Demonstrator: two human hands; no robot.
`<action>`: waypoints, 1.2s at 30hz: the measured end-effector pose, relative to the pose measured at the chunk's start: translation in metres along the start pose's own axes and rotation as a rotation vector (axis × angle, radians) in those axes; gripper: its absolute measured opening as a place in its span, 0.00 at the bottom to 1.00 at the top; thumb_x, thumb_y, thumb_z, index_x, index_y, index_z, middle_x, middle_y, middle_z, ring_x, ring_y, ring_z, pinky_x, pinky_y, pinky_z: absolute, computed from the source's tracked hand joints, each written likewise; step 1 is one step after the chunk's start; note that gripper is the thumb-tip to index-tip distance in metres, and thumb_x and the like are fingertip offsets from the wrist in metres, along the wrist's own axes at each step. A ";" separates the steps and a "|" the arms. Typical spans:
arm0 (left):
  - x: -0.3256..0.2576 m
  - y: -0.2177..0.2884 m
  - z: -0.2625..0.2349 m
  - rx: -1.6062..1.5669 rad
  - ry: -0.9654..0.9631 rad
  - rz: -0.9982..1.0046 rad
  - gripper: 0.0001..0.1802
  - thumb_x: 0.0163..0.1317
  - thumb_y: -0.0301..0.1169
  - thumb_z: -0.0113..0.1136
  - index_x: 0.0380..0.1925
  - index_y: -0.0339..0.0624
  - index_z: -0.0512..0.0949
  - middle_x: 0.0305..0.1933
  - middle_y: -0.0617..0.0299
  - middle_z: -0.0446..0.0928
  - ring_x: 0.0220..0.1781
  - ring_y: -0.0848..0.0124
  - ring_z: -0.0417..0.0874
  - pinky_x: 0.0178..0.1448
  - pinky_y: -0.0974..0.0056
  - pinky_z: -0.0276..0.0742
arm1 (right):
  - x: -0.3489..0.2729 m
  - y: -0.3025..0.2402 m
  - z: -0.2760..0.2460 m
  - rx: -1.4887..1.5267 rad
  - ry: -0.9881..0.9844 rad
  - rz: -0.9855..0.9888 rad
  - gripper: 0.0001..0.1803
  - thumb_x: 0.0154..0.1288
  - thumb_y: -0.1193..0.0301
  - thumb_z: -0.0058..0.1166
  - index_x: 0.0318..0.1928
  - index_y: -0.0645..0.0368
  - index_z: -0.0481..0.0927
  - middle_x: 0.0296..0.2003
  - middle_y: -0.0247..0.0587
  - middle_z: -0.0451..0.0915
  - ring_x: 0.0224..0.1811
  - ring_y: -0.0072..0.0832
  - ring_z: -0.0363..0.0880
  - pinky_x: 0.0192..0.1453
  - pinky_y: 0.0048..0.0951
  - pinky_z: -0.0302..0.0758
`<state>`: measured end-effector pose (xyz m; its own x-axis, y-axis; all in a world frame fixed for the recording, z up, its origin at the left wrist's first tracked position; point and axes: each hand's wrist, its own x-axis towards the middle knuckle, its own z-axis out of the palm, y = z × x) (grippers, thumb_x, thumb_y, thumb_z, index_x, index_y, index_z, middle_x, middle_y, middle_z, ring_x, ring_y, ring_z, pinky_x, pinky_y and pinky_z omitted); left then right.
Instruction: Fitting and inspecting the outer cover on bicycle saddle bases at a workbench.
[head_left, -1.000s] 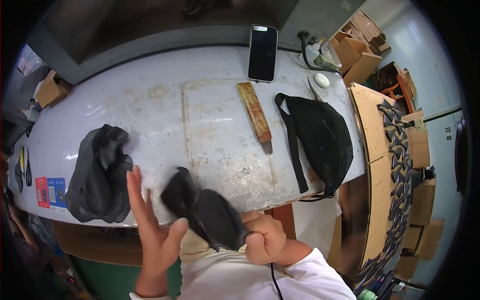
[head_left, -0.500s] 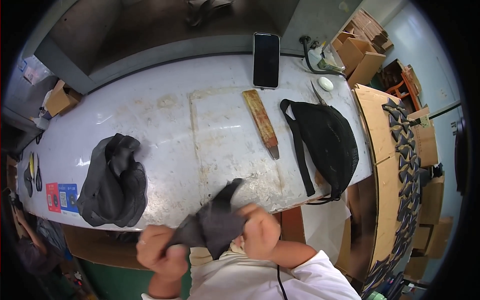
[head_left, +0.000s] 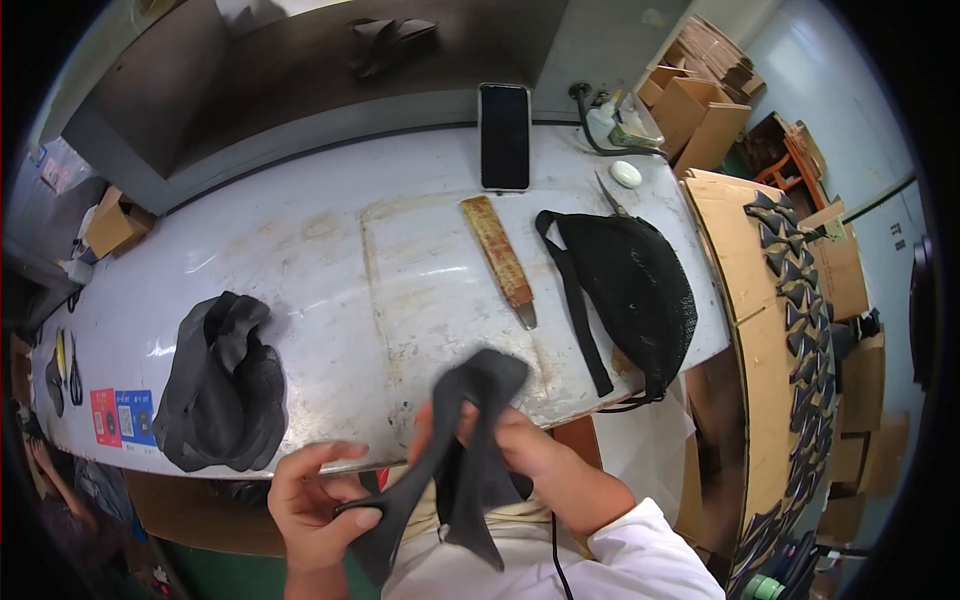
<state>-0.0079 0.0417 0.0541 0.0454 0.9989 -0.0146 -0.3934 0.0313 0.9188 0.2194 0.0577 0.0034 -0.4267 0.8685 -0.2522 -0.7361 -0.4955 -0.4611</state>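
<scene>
Both hands grip one black fabric piece (head_left: pixel 462 440), held in the air just off the near edge of the counter (head_left: pixel 330 260). Left hand (head_left: pixel 315 500) pinches its lower strip between thumb and fingers; right hand (head_left: pixel 510 445) is closed around its upper part. A black fabric pile (head_left: pixel 220 395) lies on the counter to the left; a wooden-handled knife (head_left: pixel 500 258) and a black mesh bag (head_left: pixel 635 285) lie to the right.

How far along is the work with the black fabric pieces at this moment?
Possibly done: a pile of black pieces lies on the left of the table. In hand: the left hand and the right hand both grip one black fabric piece near the table's front edge. Possibly left: a black mesh stack on the right. Which pile is finished, I cannot tell.
</scene>
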 end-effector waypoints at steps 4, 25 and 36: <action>-0.004 -0.012 -0.026 0.112 -0.258 -0.077 0.36 0.49 0.15 0.70 0.61 0.28 0.69 0.42 0.43 0.82 0.35 0.69 0.85 0.39 0.69 0.80 | -0.015 -0.012 -0.010 -0.272 -0.187 0.108 0.12 0.72 0.71 0.54 0.51 0.62 0.78 0.42 0.35 0.80 0.43 0.20 0.77 0.46 0.23 0.74; 0.019 0.014 0.011 0.359 -0.739 -0.018 0.35 0.57 0.20 0.67 0.67 0.36 0.69 0.25 0.62 0.78 0.24 0.76 0.74 0.30 0.71 0.72 | -0.019 -0.012 -0.015 -0.621 -0.367 -0.040 0.14 0.64 0.70 0.62 0.35 0.73 0.80 0.31 0.48 0.83 0.27 0.32 0.79 0.31 0.31 0.71; 0.021 0.017 0.015 0.390 -0.816 -0.208 0.31 0.61 0.23 0.65 0.66 0.41 0.71 0.25 0.62 0.80 0.23 0.76 0.77 0.30 0.71 0.73 | -0.011 0.007 -0.019 -0.583 -0.240 -0.302 0.10 0.61 0.74 0.67 0.28 0.65 0.79 0.19 0.30 0.76 0.21 0.12 0.68 0.23 0.19 0.61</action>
<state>-0.0005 0.0629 0.0756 0.7706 0.6355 -0.0481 0.0252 0.0449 0.9987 0.2286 0.0446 -0.0131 -0.4013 0.9076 0.1234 -0.4676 -0.0872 -0.8796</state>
